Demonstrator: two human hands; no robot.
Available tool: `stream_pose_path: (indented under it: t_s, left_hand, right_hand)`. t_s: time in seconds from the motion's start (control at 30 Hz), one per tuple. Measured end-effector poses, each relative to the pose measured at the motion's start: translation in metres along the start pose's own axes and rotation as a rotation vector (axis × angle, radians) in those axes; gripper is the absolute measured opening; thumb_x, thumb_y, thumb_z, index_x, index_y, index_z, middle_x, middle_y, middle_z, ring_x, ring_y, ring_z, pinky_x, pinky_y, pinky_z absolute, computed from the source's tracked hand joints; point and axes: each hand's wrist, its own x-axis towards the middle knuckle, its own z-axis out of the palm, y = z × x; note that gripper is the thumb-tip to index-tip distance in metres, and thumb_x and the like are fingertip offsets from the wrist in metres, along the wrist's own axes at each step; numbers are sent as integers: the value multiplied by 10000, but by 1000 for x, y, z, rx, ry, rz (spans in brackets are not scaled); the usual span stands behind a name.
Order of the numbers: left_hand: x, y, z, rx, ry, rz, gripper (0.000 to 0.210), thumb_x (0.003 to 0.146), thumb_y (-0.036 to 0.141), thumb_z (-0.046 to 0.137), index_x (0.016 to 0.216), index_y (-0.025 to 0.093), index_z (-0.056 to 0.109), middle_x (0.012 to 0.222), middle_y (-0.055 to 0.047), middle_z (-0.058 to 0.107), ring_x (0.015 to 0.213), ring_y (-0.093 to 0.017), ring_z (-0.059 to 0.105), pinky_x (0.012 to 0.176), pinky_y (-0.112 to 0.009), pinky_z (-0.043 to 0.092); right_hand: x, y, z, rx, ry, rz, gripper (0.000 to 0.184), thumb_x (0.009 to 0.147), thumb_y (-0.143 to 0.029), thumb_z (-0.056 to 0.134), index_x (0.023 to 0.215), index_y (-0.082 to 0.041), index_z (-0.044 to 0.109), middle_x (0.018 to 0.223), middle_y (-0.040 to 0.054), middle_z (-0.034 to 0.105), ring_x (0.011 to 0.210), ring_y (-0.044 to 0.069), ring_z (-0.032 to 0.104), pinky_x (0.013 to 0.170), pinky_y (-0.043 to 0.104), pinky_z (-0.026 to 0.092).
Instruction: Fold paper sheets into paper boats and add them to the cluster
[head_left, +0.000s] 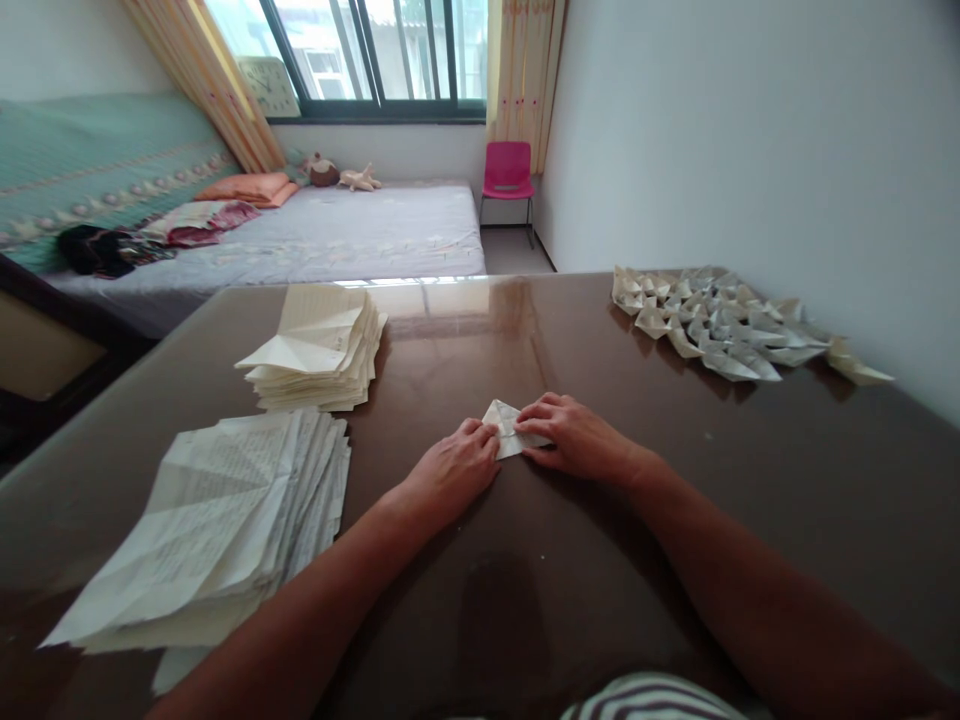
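Note:
A small piece of folded paper [507, 446] lies flat on the brown glossy table [525, 580], between my two hands. My left hand [456, 466] has its fingertips closed on the paper's left edge. On the other side, my right hand [576, 436] grips the paper's right part, thumb near the lower edge and fingers over the top. The fingers cover both sides of the paper, so only its middle and upper point show.
Creased written sheets [217, 500] form a stack at the left front, with a cream stack [322, 345] behind it. Several folded paper boats [720, 325] stand at the back right by the wall. Beyond the table are a bed [390, 230] and a pink chair [508, 172].

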Motion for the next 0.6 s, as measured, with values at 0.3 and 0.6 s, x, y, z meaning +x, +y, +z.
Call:
stream_pose_path:
  t_s: [0.3, 0.6]
  left_hand:
    - [3, 7, 0, 130, -52, -61, 164, 880, 98, 481, 983, 118, 608, 986, -110, 622, 915, -215, 559, 790, -313, 482]
    - [2, 2, -7, 32, -24, -140, 234, 900, 337, 517, 978, 132, 601, 998, -99, 643, 956, -236, 568, 807, -339, 480]
  right_hand:
    - [1, -15, -2, -171, -93, 42, 259, 879, -197, 521, 1106, -190, 645, 1160, 99, 659, 1066, 248, 562, 881, 377, 408]
    - [4, -13, -2, -161, -130, 70, 177, 881, -146, 513, 1017, -141, 627, 1021, 119, 679, 991, 219, 595, 858, 312, 422]
